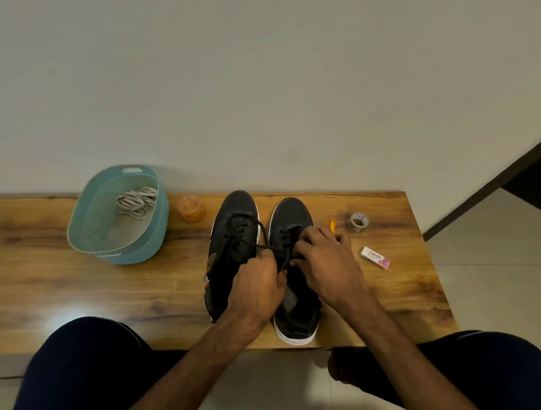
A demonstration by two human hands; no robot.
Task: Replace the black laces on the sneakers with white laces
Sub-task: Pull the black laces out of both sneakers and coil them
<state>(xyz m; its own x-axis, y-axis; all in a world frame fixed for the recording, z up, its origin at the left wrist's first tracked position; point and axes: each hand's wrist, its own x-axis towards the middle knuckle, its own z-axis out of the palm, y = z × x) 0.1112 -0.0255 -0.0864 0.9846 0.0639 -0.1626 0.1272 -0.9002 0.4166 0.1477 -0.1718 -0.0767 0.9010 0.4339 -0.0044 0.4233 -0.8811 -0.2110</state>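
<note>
Head view: two sneakers [238, 206], one basket [85, 221].

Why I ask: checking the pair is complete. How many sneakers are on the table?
2. The left sneaker stands on the table; the right sneaker stands beside it. The left hand and right hand, pinching a black lace, partly cover both. No other seems hidden.

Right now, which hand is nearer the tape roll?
Right. The right hand, on the right sneaker, is near the tape roll; the left hand grips a black lace farther left.
</note>
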